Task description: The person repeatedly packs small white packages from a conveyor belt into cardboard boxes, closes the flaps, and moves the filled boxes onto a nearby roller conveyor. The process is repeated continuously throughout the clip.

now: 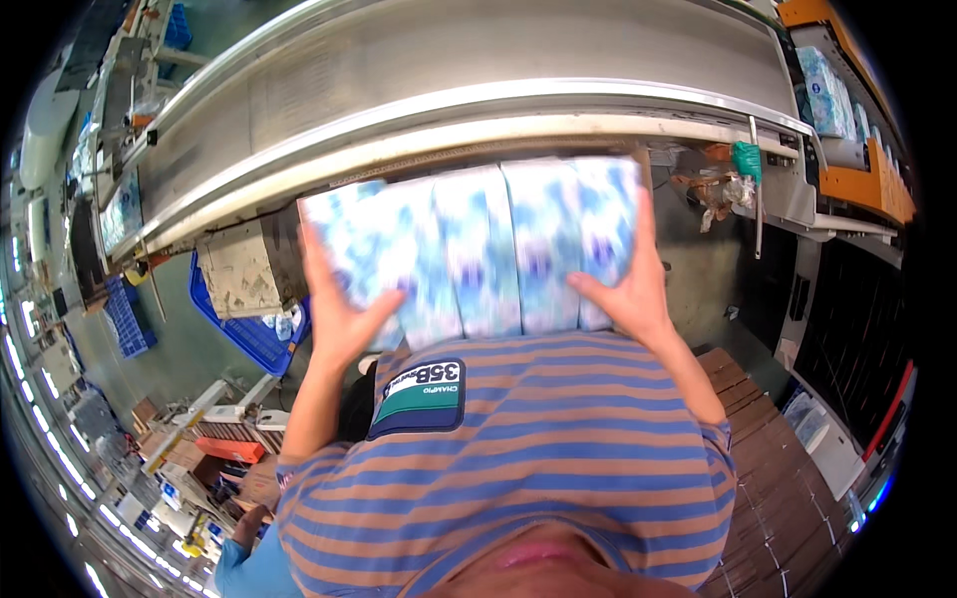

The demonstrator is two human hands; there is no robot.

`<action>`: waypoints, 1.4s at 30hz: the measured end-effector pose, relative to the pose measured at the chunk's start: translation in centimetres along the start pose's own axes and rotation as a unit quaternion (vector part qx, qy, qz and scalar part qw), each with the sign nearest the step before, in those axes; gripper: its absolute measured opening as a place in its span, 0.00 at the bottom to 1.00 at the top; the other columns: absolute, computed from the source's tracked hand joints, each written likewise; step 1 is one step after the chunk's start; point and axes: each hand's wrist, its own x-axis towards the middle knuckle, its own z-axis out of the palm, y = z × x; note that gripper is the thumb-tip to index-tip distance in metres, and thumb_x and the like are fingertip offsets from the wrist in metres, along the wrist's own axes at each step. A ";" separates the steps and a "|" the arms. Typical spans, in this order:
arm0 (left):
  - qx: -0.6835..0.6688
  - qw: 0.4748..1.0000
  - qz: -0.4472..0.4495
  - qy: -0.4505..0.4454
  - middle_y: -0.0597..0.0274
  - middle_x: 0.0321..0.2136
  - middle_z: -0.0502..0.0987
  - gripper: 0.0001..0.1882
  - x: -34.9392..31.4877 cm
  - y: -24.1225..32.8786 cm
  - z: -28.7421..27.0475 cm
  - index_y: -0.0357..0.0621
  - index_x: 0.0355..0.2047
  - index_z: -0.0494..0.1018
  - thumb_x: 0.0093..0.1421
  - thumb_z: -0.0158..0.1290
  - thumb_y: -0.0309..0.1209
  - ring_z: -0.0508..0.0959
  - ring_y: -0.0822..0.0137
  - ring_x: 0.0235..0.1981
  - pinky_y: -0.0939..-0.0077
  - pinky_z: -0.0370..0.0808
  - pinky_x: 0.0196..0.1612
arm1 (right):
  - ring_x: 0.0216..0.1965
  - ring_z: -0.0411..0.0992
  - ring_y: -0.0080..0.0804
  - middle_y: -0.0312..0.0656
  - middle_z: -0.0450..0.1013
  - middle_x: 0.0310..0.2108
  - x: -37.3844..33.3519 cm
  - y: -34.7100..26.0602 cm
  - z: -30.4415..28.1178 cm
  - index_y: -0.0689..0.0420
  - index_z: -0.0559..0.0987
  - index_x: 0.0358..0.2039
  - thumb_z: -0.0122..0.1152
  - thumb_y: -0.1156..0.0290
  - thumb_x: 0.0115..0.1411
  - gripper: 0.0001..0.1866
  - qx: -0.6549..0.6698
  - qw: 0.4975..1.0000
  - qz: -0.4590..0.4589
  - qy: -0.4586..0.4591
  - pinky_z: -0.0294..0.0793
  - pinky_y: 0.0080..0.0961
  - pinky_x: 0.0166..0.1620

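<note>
A row of several soft white packs with blue patterns (477,229) stands side by side in front of my chest, slightly smeared by motion. My left hand (344,321) presses on the row's left end, thumb over the near face. At the right end my right hand (638,289) clamps the row the same way, its thumb lying on the front of a pack. Brown cardboard edges (644,171) show behind and beside the packs; whether the packs are inside a carton or above it, I cannot tell.
Beyond the packs runs a long conveyor (478,55) with a metal rail. More packs (825,92) sit at an orange-framed machine on the far right. A blue crate (234,334) and a worn box (239,269) stand left; wooden pallets (768,478) lie right. Another person's blue sleeve (254,568) shows lower left.
</note>
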 end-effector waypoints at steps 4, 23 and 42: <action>0.082 0.980 0.034 -0.179 0.38 0.61 0.49 0.40 4.3 -0.5 2.9 0.57 0.59 0.60 0.48 0.53 0.59 0.64 0.40 0.54 0.58 0.67 0.51 | 0.55 0.61 0.58 0.56 0.45 0.63 5.5 -0.7 0.4 0.50 0.61 0.60 0.63 0.39 0.41 0.48 -0.156 0.935 0.009 -0.318 0.64 0.38 0.54; 0.106 0.988 0.111 0.020 0.51 0.52 0.64 0.43 -1.9 4.6 3.7 0.45 0.57 0.57 0.47 0.54 0.58 0.61 0.53 0.55 0.54 0.62 0.50 | 0.55 0.64 0.42 0.53 0.63 0.55 -2.1 6.1 -8.8 0.63 0.61 0.58 0.51 0.65 0.60 0.28 0.030 0.993 -0.076 -0.082 0.60 0.32 0.56; 0.080 0.940 0.290 0.164 0.48 0.51 0.63 0.54 -0.5 9.1 9.4 0.33 0.56 0.57 0.41 0.51 0.67 0.63 0.52 0.52 0.54 0.57 0.53 | 0.64 0.47 0.44 0.54 0.44 0.64 -7.0 13.2 -5.1 0.61 0.45 0.63 0.37 0.43 0.62 0.41 0.113 0.984 0.049 0.130 0.48 0.40 0.63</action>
